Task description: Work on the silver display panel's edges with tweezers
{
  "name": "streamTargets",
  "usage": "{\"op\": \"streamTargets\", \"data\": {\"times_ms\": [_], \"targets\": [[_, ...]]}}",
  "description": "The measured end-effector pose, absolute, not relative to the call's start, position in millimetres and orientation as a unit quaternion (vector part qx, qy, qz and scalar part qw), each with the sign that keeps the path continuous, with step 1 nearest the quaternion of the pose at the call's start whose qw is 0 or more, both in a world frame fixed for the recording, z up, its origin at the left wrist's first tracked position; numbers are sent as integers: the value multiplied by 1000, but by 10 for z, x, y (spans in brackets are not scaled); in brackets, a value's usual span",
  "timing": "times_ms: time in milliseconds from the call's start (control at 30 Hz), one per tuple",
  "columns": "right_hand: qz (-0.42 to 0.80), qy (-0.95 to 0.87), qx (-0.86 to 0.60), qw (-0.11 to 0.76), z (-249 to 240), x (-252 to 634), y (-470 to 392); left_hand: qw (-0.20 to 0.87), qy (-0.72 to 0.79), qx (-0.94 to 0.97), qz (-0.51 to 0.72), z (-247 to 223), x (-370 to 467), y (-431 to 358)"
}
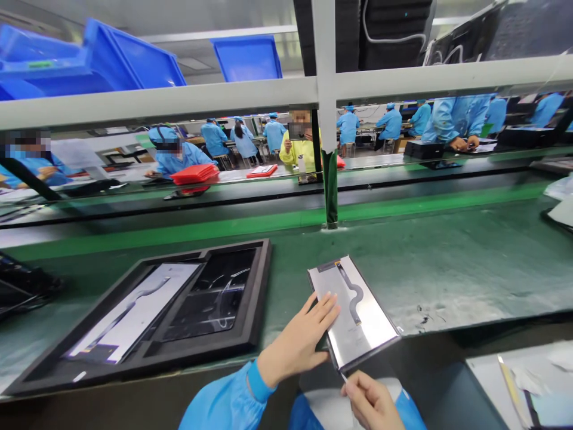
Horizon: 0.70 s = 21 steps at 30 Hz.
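A silver-backed display panel (369,325) with a dark curved flex cable (357,292) lies at the front edge of the green bench, its near end jutting past the edge. My left hand (304,340) rests on the panel's left side, fingers spread out flat. Below the panel's near corner, my right hand (369,397) pinches a thin white strip (344,377) that reaches that corner. To the left, a black foam tray (264,286) holds another silver-backed panel (143,304) with a flex cable, and a dark glossy panel (212,292).
A white post (329,89) with a green foot stands behind the panel. Blue bins (248,57) sit on the overhead shelf. Red trays (194,174) and several people in blue are across the line. White sheets (532,382) lie at lower right.
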State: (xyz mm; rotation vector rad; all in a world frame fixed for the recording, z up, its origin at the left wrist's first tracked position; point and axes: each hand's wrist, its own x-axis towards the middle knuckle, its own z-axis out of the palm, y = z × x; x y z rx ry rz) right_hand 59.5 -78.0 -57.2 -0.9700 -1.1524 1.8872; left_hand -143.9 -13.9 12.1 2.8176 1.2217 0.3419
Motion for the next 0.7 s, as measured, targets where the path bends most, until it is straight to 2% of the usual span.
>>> {"op": "streamTargets", "data": {"times_ms": [433, 700], "targets": [[693, -539, -399, 267, -413, 1046, -665, -185, 483, 839, 169, -340, -1298, -587], [655, -502, -450, 340, -309, 1661, -483, -185, 533, 789, 243, -313, -617, -532]]}}
